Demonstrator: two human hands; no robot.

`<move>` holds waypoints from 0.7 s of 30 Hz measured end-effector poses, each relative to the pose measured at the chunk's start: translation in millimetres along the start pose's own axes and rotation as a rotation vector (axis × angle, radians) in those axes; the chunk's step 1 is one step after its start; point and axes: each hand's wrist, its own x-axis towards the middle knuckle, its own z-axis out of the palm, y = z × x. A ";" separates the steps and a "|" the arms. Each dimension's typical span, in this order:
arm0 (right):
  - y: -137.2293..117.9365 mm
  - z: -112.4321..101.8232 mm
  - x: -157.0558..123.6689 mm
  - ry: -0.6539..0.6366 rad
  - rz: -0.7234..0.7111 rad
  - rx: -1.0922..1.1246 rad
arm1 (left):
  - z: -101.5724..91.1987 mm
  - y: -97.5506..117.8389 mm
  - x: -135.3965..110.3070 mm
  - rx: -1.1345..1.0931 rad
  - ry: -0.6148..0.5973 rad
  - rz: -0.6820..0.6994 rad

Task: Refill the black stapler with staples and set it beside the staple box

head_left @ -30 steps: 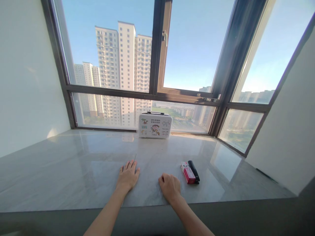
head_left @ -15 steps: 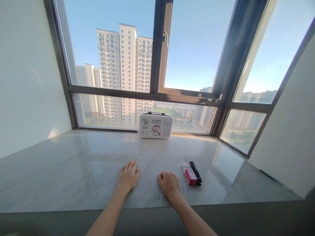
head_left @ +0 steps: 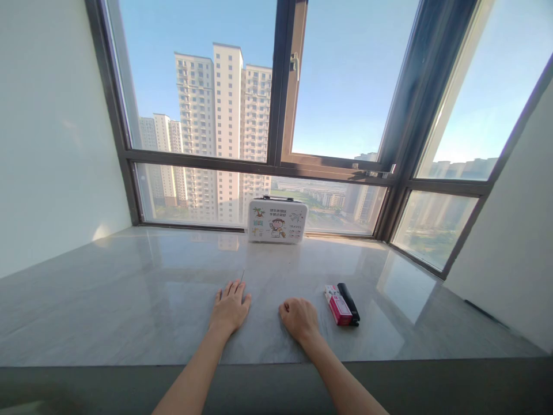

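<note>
My left hand (head_left: 230, 306) lies palm down on the grey marble sill (head_left: 129, 305), its fingers stretched out and slightly apart. A thin dark line (head_left: 242, 276) shows on the stone just beyond its fingertips; I cannot tell what it is. To the right, my right hand (head_left: 300, 317) rests on the stone as a fist, with nothing seen sticking out of it. Nearest to that fist, on its right, is a small pink and white box (head_left: 338, 306). A black stapler (head_left: 348, 304) lies along the box's right side.
A white case (head_left: 276, 222) with cartoon prints and a dark handle stands upright at the back, close to the window. Dark window frames (head_left: 259, 167) border the sill behind. White walls rise on the left (head_left: 52, 144) and right (head_left: 510, 242). The sill's front edge is near my wrists.
The whole scene has shifted slightly to the right in the view. Both hands keep their shape and place on the sill, and the objects have not moved.
</note>
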 end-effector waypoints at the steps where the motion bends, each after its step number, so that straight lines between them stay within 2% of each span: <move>1: 0.6 1.7 1.0 0.001 -0.001 -0.001 | 0.7 -0.3 0.3 -0.001 0.003 0.002; 11: 4.5 13.9 12.6 0.024 -0.043 -0.001 | -0.2 -0.5 3.5 0.010 -0.020 -0.007; 21: -6.7 -8.6 7.8 -0.020 0.003 0.019 | -1.7 1.1 6.9 0.011 -0.044 -0.013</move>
